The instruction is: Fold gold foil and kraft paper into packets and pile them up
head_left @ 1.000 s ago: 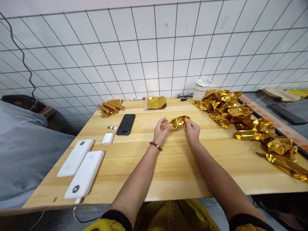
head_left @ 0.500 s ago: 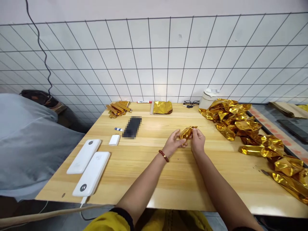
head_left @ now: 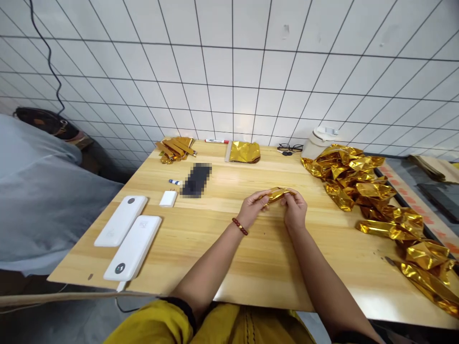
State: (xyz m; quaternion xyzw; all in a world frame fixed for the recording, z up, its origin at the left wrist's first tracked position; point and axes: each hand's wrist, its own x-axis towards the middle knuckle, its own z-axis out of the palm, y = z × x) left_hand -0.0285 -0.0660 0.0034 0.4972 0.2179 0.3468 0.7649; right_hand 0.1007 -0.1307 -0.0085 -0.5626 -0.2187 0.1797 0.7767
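Note:
Between my two hands is a folded piece of gold foil paper (head_left: 278,194), held a little above the wooden table (head_left: 201,248). My left hand (head_left: 254,206), with a red bead bracelet (head_left: 240,226) at the wrist, pinches the foil's left end. The right end is gripped by my right hand (head_left: 296,208), thumb on the near side. My fingers hide both ends of the foil. A heap of crumpled gold foil pieces (head_left: 373,186) lies along the table's right side. At the back sits a flat stack of gold foil sheets (head_left: 245,152).
Two white power banks (head_left: 132,248) lie at the left, one with a cable. Near them are a white charger (head_left: 168,198) and a blurred dark phone (head_left: 196,180). Gold strips (head_left: 176,149), a marker (head_left: 216,141), glasses (head_left: 289,148) and a white container (head_left: 319,142) line the wall.
The foil has turned from a slant to nearly level, and both hands now hold it by opposite ends. The camera view has tilted slightly downward.

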